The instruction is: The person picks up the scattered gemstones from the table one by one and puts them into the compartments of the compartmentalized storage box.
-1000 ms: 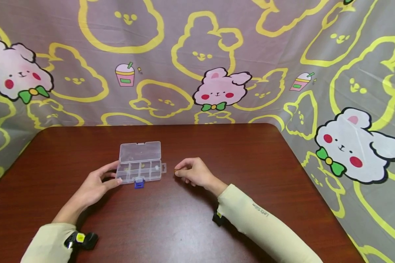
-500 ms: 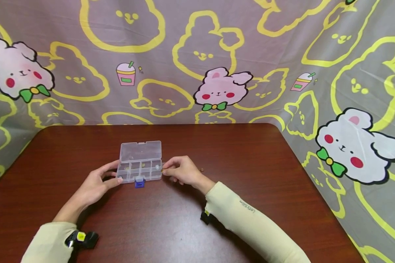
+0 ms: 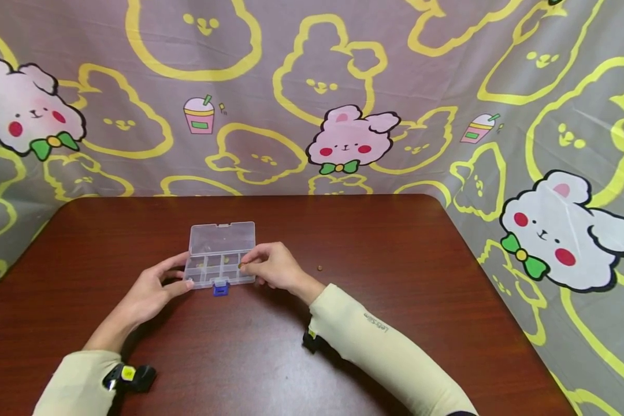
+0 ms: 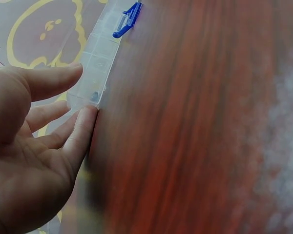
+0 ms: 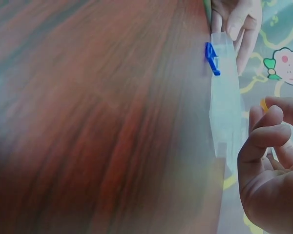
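Note:
A clear plastic compartment box [image 3: 211, 284] lies on the table with its lid [image 3: 222, 238] raised and a blue latch [image 3: 221, 288] at its front. My left hand [image 3: 153, 293] holds the box's left end, thumb at the front corner and fingers behind. Between thumb and forefinger, my right hand [image 3: 277, 267] pinches a small amber bead [image 5: 263, 104] over the box's right compartments, hiding part of them. Small pale pieces sit in some compartments. A dark bluish piece [image 4: 94, 96] shows in the box's end compartment in the left wrist view.
Another small brown bead [image 3: 319, 268] lies on the dark wooden table [image 3: 374, 242], right of my right hand. A patterned cloth [image 3: 270, 69] hangs behind the table and along its right side.
My right hand has moved left with the amber bead, from beside the box to over its right compartments. The brown bead on the table has come into view. My left hand stays put.

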Demonstrator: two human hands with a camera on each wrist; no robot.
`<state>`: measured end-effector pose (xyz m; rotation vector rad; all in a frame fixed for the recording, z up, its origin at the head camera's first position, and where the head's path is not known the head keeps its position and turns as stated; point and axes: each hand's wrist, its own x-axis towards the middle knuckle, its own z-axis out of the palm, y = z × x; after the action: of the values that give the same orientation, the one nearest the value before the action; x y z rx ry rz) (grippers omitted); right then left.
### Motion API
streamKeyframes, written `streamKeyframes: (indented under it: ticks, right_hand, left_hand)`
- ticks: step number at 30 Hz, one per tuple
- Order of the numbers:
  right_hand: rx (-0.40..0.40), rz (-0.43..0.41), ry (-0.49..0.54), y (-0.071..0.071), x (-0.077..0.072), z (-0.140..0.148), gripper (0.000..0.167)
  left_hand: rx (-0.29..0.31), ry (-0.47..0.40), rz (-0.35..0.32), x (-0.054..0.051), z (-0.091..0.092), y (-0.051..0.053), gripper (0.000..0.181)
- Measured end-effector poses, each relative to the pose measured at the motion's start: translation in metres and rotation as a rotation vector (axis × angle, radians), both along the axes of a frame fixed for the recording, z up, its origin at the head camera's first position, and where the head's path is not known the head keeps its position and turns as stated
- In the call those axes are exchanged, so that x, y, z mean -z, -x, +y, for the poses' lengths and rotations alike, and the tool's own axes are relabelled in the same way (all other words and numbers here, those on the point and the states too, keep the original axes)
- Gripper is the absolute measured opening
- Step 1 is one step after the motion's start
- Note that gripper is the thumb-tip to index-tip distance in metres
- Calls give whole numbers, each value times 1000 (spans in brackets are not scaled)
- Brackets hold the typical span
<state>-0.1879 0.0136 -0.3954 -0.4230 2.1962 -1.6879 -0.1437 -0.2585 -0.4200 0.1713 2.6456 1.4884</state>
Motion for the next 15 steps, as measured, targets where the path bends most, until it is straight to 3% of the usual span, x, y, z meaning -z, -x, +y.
streamKeyframes:
  ticks: [15]
  right_hand:
    - [11,84,-77,2,2,-15,5]
  left_hand:
    - [4,10,6,-2,1,0,68]
